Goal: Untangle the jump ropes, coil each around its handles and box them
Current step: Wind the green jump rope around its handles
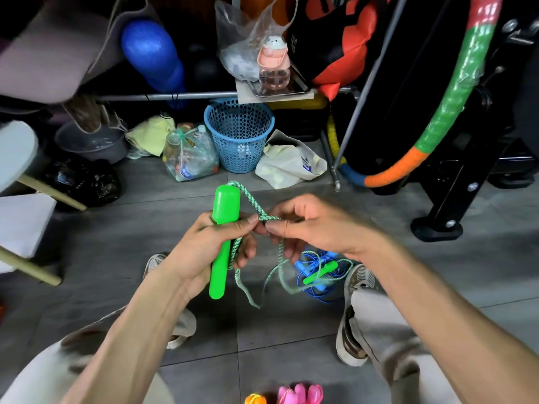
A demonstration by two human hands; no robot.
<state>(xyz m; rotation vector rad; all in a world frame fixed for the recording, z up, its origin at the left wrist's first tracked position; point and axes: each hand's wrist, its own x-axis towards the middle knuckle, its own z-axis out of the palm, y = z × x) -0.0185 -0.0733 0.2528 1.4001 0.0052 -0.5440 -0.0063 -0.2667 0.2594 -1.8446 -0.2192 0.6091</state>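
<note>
My left hand (210, 246) grips a bright green jump rope handle (223, 243) held upright above the floor. Its green and white braided rope (248, 199) loops out of the handle's top and runs down beside it. My right hand (309, 228) pinches that rope just right of the handle, thumb and fingers close to my left thumb. The rope hangs on to the floor, where the second green handle (319, 272) lies on a tangled blue jump rope (315, 284) between my shoes. Pink handles (300, 394) and an orange piece (255, 399) show at the bottom edge.
A blue mesh basket (239, 135), a bag of plastic bottles (189, 156) and a white bag (288, 164) stand on the grey tiled floor ahead. A black stand foot (437, 228) and a striped hoop (455, 91) are at right. Wooden legs (32, 269) jut in at left.
</note>
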